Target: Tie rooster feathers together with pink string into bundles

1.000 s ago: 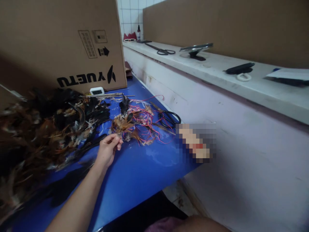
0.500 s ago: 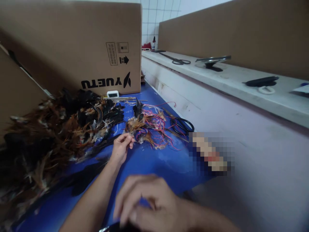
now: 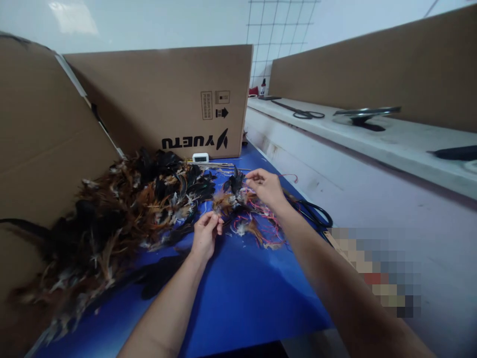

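One wall flanks blue table, left hand pinching feathers, right hand's grip unclear.

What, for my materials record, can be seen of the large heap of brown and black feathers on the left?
The large heap of brown and black feathers is loose and tangled: rusty-brown plumes, dark ones with some sheen, and pale downy tufts. It sprawls over the left side of the smooth blue tabletop, before the brown cardboard panels; whether it touches them is unclear. A long dark feather juts toward the picture's left edge. The bare left hand is beside it, not grasping it.
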`<state>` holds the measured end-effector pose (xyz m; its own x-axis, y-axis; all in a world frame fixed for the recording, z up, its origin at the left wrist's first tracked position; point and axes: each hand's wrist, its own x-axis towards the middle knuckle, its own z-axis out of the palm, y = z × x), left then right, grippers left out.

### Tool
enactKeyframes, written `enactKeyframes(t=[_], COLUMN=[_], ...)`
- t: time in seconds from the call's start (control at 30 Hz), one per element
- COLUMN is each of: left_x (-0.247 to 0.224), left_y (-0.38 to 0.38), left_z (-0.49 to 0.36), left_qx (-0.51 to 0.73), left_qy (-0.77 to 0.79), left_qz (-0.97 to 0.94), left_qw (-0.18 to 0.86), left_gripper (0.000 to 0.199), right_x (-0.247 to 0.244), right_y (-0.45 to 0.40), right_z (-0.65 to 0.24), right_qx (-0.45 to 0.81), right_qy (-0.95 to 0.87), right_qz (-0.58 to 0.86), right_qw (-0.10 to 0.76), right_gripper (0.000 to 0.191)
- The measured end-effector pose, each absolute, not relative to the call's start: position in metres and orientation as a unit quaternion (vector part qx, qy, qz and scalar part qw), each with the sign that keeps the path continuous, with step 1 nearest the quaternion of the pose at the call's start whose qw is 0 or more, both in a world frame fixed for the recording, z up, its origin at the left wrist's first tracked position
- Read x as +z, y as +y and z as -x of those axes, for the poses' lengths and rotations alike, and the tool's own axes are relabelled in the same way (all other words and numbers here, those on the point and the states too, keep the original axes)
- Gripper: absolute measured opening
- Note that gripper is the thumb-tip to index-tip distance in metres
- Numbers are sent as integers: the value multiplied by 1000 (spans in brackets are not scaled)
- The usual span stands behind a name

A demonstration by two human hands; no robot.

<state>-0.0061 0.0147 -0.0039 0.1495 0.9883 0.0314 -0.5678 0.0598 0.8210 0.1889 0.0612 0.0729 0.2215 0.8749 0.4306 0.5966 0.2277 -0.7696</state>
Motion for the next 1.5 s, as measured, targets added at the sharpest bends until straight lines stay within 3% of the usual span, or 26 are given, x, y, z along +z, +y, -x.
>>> enactKeyframes(t=[0.13,0.4,0.7,1.03,1.3,1.5], left_x=[-7,-8,-8,-8,-8,-8], left_y=[17,22,24,24,23,25], left_z=[6,9,9,9,10,10], left_qx=[593,612,618,608,603,606], left_qy=[282,282,278,273,275,275], left_qz=[-348,-298,-274,-293,-301,-304], left_qw=[669,676,682,686,686,681], left_gripper=[21,23,25,24,25,25], right_x=[72,60,56,62,53,72], right_y=[97,132,141,71,60,52], right_z=[-205,-194,-163,-165,-166,-175], right_qx=[102,138,126,218,197,289], right_qy=[-627,-738,-796,-879,-875,-757], right_qz=[673,640,584,424,435,500], right_qw=[380,163,98,-5,76,305], right_gripper=[21,17,20,30,15,21])
